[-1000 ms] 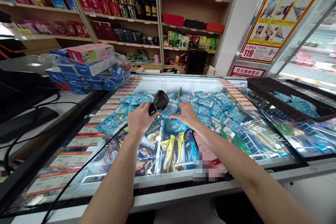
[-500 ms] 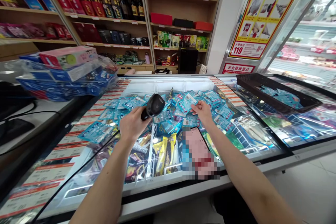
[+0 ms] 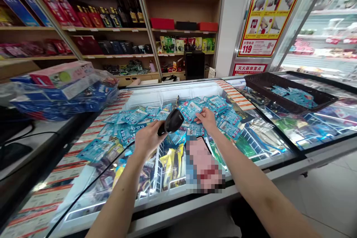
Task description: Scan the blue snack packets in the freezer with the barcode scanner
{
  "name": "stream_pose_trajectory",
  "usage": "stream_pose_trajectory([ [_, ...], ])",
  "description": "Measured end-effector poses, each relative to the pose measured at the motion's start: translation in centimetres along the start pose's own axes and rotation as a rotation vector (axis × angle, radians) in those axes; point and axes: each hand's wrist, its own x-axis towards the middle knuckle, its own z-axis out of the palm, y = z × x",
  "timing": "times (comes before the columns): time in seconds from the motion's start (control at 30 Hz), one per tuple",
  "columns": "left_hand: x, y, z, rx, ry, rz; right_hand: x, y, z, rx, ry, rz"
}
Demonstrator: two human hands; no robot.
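A black handheld barcode scanner point(image 3: 173, 121) is gripped by my left hand point(image 3: 149, 137), its cable point(image 3: 92, 186) trailing down to the lower left. My right hand point(image 3: 206, 119) pinches the edge of a light-blue packet point(image 3: 193, 110) that has a white barcode label. Many similar blue packets point(image 3: 134, 116) lie scattered over the glass top of a freezer. The scanner head is left of the pinched packet, apart from it. Just below my right hand rests a phone point(image 3: 202, 156), partly blurred out.
Wrapped ice creams point(image 3: 171, 163) show through the freezer glass. A dark brown basket point(image 3: 251, 80) with blue packets stands at the right. Plastic-wrapped boxes point(image 3: 61, 89) are stacked at the left. Shelves of boxes and bottles point(image 3: 111, 16) line the back wall.
The scanner has moved right, closer to the packet in my right hand. My right hand still pinches that packet. The whole view has shifted slightly.
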Motion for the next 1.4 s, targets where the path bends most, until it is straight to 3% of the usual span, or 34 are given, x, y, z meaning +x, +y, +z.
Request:
stream_pose_trajectory([
  [0.17, 1.5, 0.7, -1.0, -0.072, -0.002, -0.089, 0.1, 0.3, 0.1, -0.040, -0.007, -0.014],
  [0.3, 1.8, 1.4, -0.1, -0.131, 0.030, -0.147, -0.3, -0.1, 0.1, -0.030, -0.009, -0.018],
  [0.53, 0.8, 1.4, 1.6, -0.007, -0.039, 0.040, -0.4, -0.4, 0.0, -0.051, -0.015, -0.062],
  [1.03, 0.9, 0.5, 0.7, -0.160, 0.097, -0.086, -1.0, -0.6, 0.7, -0.111, 0.007, -0.108],
  [1.4, 0.8, 0.6, 0.4, -0.177, 0.046, -0.068, -0.8, -0.1, 0.7, -0.154, 0.003, -0.111],
])
